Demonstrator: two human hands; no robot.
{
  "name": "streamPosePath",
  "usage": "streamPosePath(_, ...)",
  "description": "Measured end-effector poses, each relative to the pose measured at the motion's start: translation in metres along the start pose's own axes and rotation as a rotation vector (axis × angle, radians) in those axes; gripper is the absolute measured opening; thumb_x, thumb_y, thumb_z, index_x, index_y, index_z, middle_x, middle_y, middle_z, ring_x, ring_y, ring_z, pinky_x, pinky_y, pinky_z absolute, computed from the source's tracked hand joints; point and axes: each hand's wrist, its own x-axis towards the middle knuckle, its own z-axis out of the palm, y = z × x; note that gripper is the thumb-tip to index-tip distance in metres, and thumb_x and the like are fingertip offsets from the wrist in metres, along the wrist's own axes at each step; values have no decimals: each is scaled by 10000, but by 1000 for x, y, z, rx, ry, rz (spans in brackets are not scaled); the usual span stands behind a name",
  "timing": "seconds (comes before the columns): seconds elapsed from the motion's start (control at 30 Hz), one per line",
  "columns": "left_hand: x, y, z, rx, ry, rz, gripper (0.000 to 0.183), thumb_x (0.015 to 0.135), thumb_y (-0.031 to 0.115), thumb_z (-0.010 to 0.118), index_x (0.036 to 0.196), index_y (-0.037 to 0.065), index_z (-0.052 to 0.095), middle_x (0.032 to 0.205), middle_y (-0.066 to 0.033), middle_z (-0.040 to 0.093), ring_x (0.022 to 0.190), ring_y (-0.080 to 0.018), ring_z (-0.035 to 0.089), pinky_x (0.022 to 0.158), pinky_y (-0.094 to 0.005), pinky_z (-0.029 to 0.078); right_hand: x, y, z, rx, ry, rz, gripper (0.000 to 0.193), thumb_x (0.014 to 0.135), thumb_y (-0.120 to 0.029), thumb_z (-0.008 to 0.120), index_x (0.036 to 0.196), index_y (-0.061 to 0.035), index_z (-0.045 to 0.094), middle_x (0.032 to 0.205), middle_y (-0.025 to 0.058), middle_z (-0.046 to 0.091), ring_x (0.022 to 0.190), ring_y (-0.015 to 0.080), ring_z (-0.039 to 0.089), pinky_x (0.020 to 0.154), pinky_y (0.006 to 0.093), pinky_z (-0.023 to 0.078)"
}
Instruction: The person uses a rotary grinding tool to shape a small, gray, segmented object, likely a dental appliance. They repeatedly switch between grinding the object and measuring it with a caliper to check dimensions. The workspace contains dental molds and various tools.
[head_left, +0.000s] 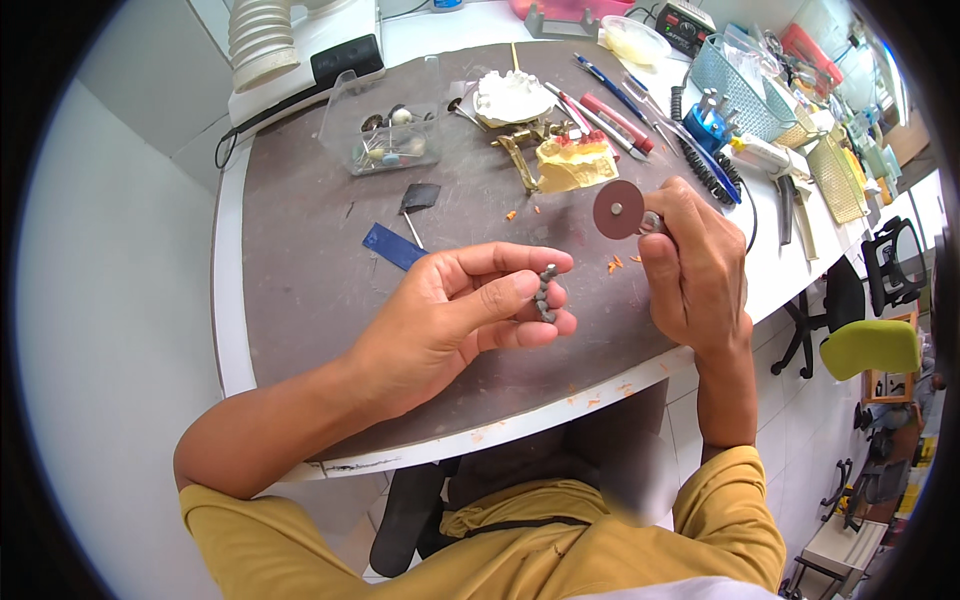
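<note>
Between the thumb and fingers of my left hand (pixel 470 300) is a small grey metal dental bridge (pixel 545 295), held upright above the table. My right hand (pixel 700 260) is closed around a rotary handpiece (pixel 651 223), whose body is mostly hidden by the fingers. A reddish-brown cutting disc (pixel 617 210) is mounted on its tip. The disc is to the right of the bridge and apart from it. Beyond my hands stands a yellow plaster dental model (pixel 577 163) with red wax on it, set on a brass articulator (pixel 517 160). A white plaster model (pixel 514 97) lies behind it.
A clear plastic box (pixel 385 130) of polishing burs stands at the back left. A blue strip (pixel 394 246) and a dark square piece (pixel 421 197) lie left of my hands. Pens and wax knives (pixel 605 115) lie at the back right, near a light-blue basket (pixel 740 90). Orange shavings (pixel 614 264) dot the brown tabletop (pixel 310 300).
</note>
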Motion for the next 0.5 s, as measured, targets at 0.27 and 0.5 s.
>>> streamPosePath(0.27, -3, -4, 4, -17, 24, -3, 281, 932, 154, 576, 1171, 10, 546, 974, -79, 616, 926, -196, 655, 767, -249, 571, -4, 3, 2, -57, -38, -7, 375, 849, -395, 629, 793, -44, 510, 626, 63, 462, 505, 233, 500, 465, 323, 400)
streamPosePath(0.5, -11, -10, 6, -67, 37, -3, 231, 924, 135, 589, 1130, 37, 553, 990, -102, 629, 864, -185, 651, 722, -268, 551, -6, -7, -1, -19, -137, -61, 678, 569, -680, 731, 632, -69, 443, 517, 19, 386, 410, 187, 437, 408, 285, 364)
